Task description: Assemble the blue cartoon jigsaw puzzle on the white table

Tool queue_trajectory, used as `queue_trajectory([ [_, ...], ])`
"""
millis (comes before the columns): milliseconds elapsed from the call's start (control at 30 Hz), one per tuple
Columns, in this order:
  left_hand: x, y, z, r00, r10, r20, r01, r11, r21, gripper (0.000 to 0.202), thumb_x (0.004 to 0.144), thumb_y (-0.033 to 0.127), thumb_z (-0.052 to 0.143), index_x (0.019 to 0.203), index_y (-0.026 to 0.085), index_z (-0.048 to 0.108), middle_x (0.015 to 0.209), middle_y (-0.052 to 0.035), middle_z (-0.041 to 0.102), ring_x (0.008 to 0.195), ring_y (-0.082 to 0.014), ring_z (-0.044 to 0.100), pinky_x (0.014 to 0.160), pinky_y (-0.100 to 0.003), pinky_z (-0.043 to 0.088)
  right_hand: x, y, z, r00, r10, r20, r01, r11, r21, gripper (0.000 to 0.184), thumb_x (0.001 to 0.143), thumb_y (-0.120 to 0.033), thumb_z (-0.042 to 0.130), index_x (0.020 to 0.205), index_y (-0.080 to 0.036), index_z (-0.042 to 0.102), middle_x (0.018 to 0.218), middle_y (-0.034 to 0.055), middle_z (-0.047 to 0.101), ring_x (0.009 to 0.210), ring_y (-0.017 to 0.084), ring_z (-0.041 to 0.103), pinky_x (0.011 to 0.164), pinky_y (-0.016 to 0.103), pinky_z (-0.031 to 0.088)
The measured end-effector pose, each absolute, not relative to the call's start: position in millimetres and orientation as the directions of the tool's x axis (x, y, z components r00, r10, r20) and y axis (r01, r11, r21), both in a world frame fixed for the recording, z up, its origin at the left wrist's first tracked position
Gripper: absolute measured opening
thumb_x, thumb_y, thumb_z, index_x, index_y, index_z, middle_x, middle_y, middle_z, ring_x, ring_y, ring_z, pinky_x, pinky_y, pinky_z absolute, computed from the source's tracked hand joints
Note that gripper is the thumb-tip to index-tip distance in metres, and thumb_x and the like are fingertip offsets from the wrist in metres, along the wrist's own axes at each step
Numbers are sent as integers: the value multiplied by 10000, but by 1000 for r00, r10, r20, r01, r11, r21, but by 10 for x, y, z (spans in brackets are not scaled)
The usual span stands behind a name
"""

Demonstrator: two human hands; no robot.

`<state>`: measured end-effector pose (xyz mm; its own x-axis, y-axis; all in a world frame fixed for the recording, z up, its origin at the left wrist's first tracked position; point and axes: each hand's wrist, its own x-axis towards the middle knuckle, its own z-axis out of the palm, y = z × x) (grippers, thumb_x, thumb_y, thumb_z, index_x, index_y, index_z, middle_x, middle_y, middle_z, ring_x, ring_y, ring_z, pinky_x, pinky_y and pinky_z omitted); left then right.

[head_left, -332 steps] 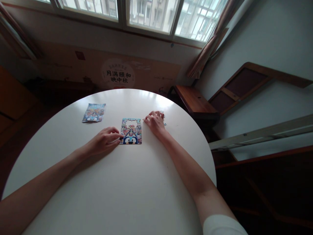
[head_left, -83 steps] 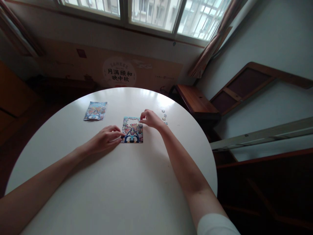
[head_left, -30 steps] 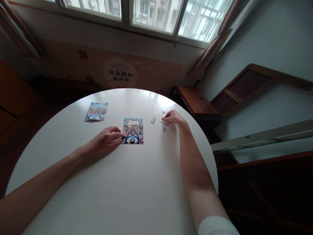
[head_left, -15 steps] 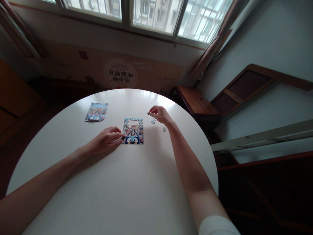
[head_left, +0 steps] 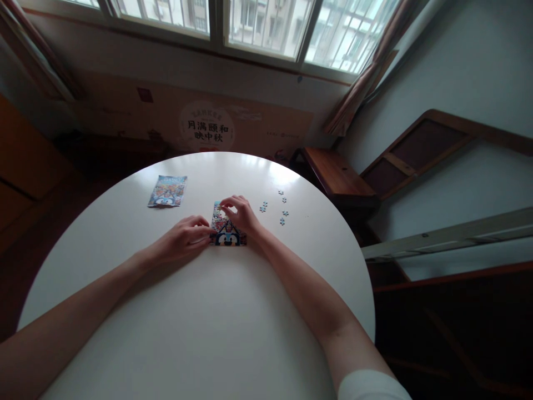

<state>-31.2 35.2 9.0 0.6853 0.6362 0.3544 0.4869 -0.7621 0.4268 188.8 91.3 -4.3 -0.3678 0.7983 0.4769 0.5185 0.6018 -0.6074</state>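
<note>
A small colourful jigsaw puzzle (head_left: 227, 233) lies on the round white table (head_left: 216, 322). My left hand (head_left: 185, 239) rests at its left edge, fingers curled and fingertips pressed against the puzzle. Over the puzzle's upper half hovers my right hand (head_left: 240, 214), thumb and fingers pinched together on a puzzle piece too small to make out clearly. It covers much of the puzzle's top. Several loose blue pieces (head_left: 282, 208) lie on the table to the right.
A printed reference picture (head_left: 167, 190) lies at the table's far left. A wooden bench (head_left: 335, 178) stands past the table's right edge, below a curtained window. A low wall with a printed sign runs behind the table.
My right hand picked a piece from the loose ones at the right, lifted it, and carried it left over the puzzle. The left hand stayed at the puzzle's left edge.
</note>
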Motion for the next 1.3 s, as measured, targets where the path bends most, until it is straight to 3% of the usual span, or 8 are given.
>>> queue_trajectory([
  [233, -312, 351, 64, 673, 643, 366, 487, -757, 435, 251, 892, 292, 557, 1094, 238, 697, 989, -77, 618, 857, -164, 579, 790, -291, 487, 1931, 932, -63, -272, 825, 495, 534, 557, -636, 112, 883, -161, 531, 871, -214, 628, 957, 45, 631, 962, 178, 550, 903, 322, 433],
  [400, -314, 351, 70, 680, 642, 355, 497, -759, 420, 253, 895, 284, 550, 1097, 230, 694, 1007, -80, 613, 883, -170, 579, 802, -292, 483, 1921, 941, -81, -274, 843, 462, 507, 535, -676, 118, 851, -131, 553, 854, -209, 642, 879, 21, 667, 882, 159, 572, 864, 302, 446],
  [967, -316, 349, 73, 689, 642, 336, 505, -758, 414, 258, 907, 286, 535, 1112, 231, 681, 1016, -76, 606, 890, -170, 570, 812, -295, 478, 1925, 885, 4, -286, 882, 375, 545, 471, -693, 94, 820, -214, 620, 854, -240, 704, 857, 7, 710, 899, 175, 591, 885, 317, 443],
  [1300, -312, 345, 85, 682, 648, 339, 499, -751, 432, 254, 893, 275, 556, 1107, 241, 690, 1008, -73, 609, 895, -172, 575, 815, -287, 475, 1919, 859, 20, -305, 888, 344, 594, 460, -660, 71, 799, -234, 639, 808, -247, 708, 814, -2, 707, 906, 192, 574, 953, 362, 377],
])
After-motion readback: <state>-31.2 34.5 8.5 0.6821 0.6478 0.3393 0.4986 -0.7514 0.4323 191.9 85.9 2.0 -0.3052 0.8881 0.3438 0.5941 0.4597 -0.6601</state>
